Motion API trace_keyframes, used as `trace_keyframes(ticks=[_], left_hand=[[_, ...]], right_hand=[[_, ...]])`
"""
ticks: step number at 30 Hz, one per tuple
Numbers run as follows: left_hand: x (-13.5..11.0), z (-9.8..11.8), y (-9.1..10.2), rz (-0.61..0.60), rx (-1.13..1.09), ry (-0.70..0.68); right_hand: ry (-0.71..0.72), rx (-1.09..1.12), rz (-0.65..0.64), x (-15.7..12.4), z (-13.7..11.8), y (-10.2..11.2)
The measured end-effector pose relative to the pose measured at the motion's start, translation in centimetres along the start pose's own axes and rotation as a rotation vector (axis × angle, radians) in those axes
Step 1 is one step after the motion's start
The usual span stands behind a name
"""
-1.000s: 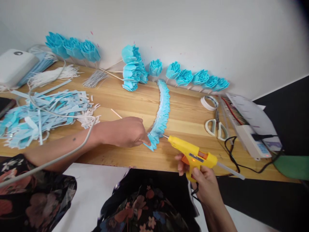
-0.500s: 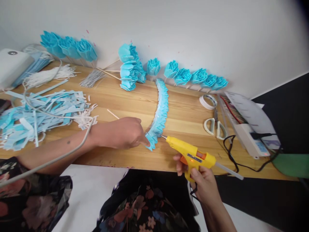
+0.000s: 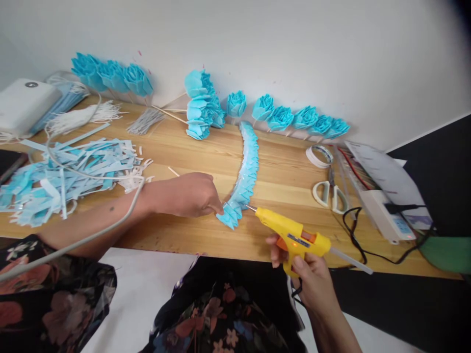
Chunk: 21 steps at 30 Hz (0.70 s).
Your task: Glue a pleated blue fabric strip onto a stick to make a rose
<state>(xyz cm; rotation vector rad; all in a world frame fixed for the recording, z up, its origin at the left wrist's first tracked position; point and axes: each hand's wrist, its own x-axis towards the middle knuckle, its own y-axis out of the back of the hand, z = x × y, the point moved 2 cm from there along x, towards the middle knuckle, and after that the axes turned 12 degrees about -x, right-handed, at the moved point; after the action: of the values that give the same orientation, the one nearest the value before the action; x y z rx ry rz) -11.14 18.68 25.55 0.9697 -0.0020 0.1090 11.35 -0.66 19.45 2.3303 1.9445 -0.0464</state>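
Observation:
A long curved strip of folded blue paper petals (image 3: 247, 169) lies on the wooden table (image 3: 287, 181). My left hand (image 3: 187, 195) pinches its near end with a thin wooden stick (image 3: 173, 171) poking out behind the hand. My right hand (image 3: 307, 274) grips a yellow glue gun (image 3: 292, 235) at the table's front edge. The gun's nozzle touches the near end of the strip from the right. A white glue stick sticks out of the gun's back.
Blue paper flowers (image 3: 294, 117) line the wall. A heap of blue and white paper strips (image 3: 66, 171) lies left. White scissors (image 3: 329, 193), a tape roll (image 3: 319, 156), a power strip (image 3: 382, 213) with a black cord sit right. A white box (image 3: 22, 105) stands far left.
My left hand has shifted slightly back on the strip's near end. The glue gun has stayed at the strip's tip.

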Motion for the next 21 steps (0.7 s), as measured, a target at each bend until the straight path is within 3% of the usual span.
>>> trace_keyframes(ticks=[8, 13, 17, 21], left_hand=[[0.3, 0.6, -0.4, -0.075, 0.097, 0.110], [0.2, 0.0, -0.9, -0.006, 0.066, 0.045], [0.1, 0.0, 0.0, 0.027, -0.051, -0.014], [0.0, 0.2, 0.8, 0.091, -0.109, 0.013]], right_hand=[[-0.012, -0.006, -0.003, 0.1, -0.2, -0.1], [-0.029, -0.057, -0.011, 0.2, -0.3, 0.0], [-0.028, -0.084, -0.004, 0.2, -0.4, 0.1], [-0.018, -0.055, 0.018, 0.2, -0.4, 0.0]])
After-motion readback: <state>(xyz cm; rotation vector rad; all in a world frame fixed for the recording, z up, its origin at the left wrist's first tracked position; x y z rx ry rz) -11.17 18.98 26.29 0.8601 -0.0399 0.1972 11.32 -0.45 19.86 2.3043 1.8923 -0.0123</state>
